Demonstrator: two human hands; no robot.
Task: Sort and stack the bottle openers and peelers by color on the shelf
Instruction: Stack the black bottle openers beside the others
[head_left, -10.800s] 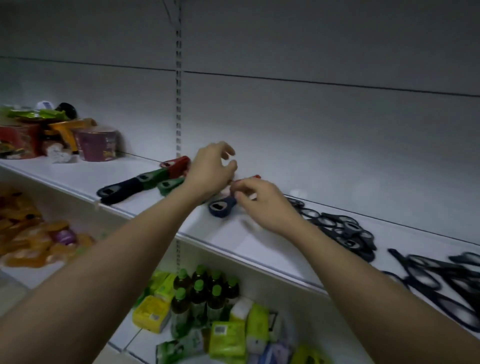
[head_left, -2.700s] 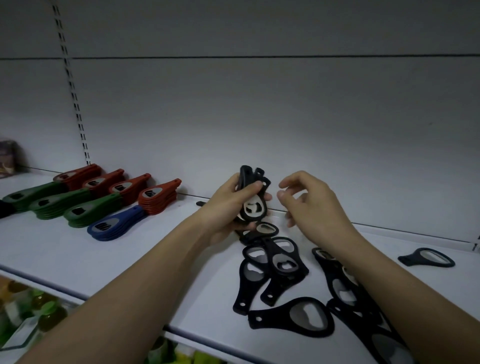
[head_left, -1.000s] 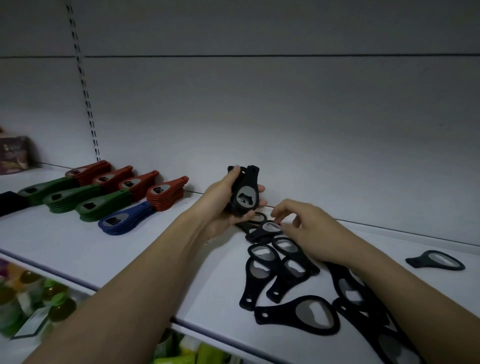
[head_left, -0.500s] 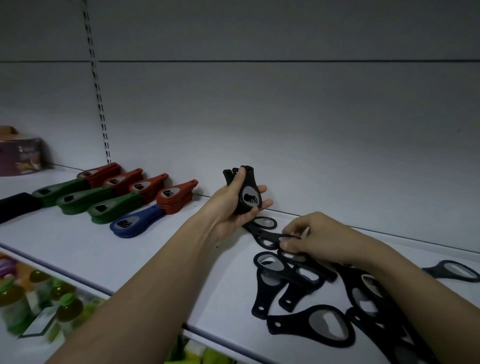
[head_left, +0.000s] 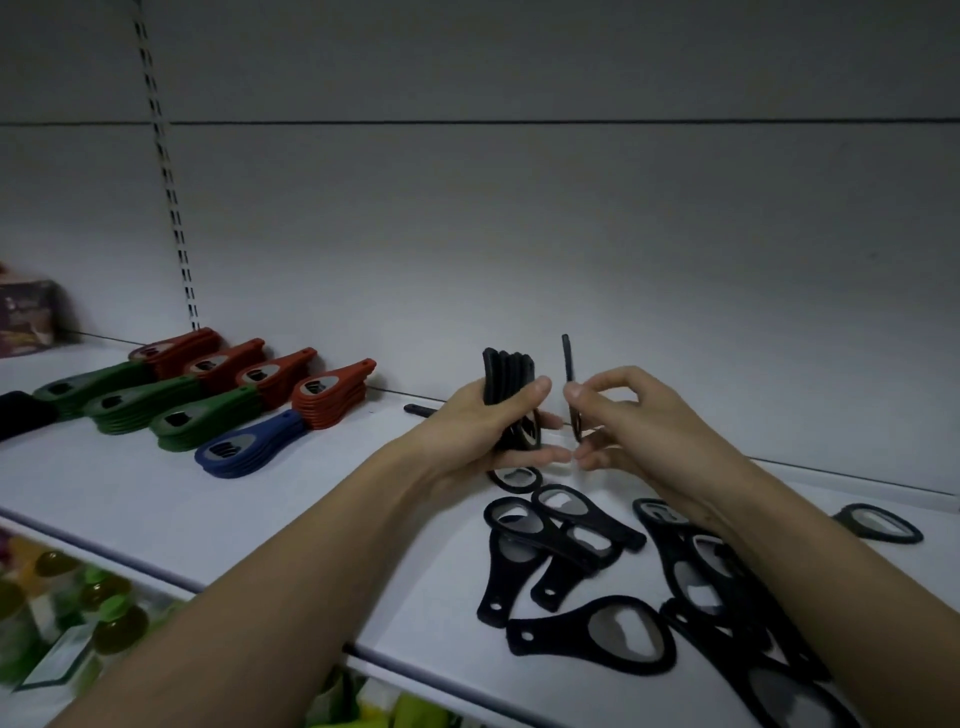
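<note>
My left hand (head_left: 485, 426) grips an upright stack of black bottle openers (head_left: 506, 379) above the white shelf (head_left: 260, 514). My right hand (head_left: 634, 421) pinches a single black opener (head_left: 567, 364) held on edge, a finger's width right of the stack. Several loose black openers (head_left: 561, 530) lie on the shelf under and in front of both hands. Sorted piles sit at the left: red openers (head_left: 332, 397), green openers (head_left: 202, 423) and a blue pile (head_left: 249, 449).
One black opener (head_left: 880, 522) lies alone at the far right. A short black piece (head_left: 421, 410) rests by the back wall. A box (head_left: 26, 317) stands at the far left. Bottles and packets (head_left: 62, 613) fill the shelf below.
My right hand has lifted one black opener off the shelf pile and brought it up beside the stack in my left hand. The stack now stands edge-on.
</note>
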